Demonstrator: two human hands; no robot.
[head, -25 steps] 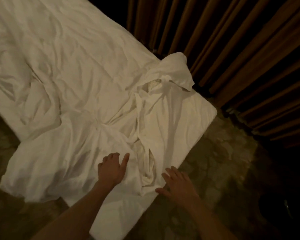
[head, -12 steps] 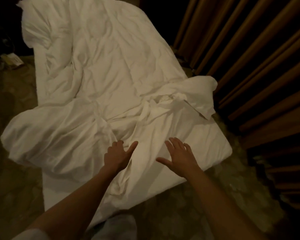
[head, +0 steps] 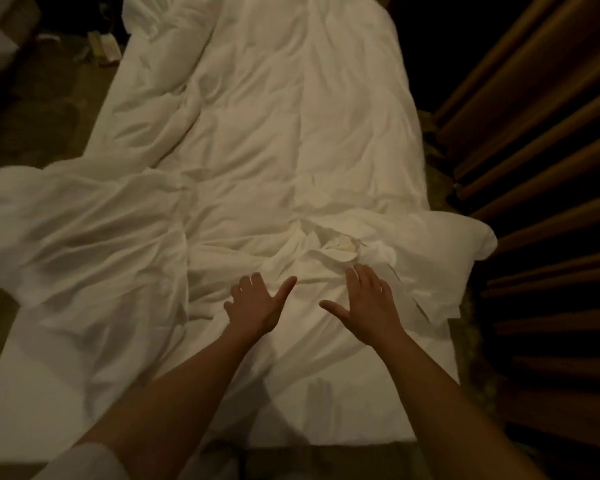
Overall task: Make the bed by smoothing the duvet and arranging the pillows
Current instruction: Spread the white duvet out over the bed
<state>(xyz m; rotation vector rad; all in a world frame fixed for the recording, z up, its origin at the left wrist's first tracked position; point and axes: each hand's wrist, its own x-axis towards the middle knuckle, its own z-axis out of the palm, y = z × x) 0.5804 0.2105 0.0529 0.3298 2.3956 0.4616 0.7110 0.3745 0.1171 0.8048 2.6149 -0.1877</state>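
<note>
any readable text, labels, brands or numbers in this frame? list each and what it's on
None readable.
Small pale object on the floor left of the bed: may carry print, too blurred and dim to read.
White duvet: plain, no tag or lettering visible.
Brown curtain: plain folds, no marking.
Left hand and right hand: bare, nothing written on them.
</note>
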